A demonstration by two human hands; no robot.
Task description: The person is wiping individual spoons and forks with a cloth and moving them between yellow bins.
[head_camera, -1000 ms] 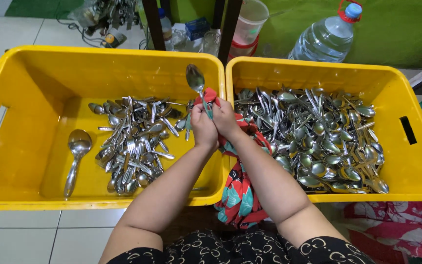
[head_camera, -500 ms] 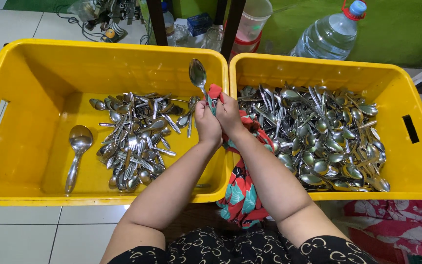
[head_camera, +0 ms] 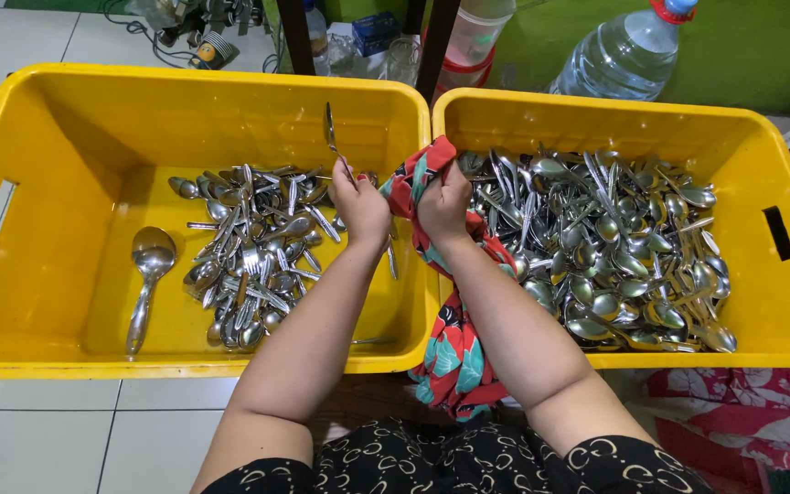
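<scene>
Head view, single frame.

Spoon (head_camera: 330, 128): one, stainless, held in the left hand (head_camera: 359, 207). Long axis near vertical in the picture, leaning slightly; bowl end at top, pointing away from the person toward the far wall of the left bin, handle end running down into the fist. Bowl seen edge-on. The handle passes between thumb and curled fingers (head_camera: 347, 176); the bowl and upper shaft stand clear above them. Left-hand fingers closed tight round the handle.

Cloth (head_camera: 454, 348): one, red with teal floral print. Upper end bunched in the right hand (head_camera: 443, 203), fingers closed on it; the rest hangs down over the bin rims between the forearms. The cloth's top sits just beside the left hand, and contact with the spoon handle cannot be told.

Yellow plastic bins: two, side by side, rims touching. Left bin (head_camera: 66, 101): a loose heap of spoons and forks (head_camera: 253, 252), too many to count, plus one large ladle (head_camera: 149, 274) lying apart at the left, bowl toward the far side. Right bin (head_camera: 596, 114): a denser heap of spoons (head_camera: 614, 238), uncounted.

Beyond the bins: one large clear water bottle (head_camera: 619, 59) with red cap.

Floor: white tiles (head_camera: 38, 430).
</scene>
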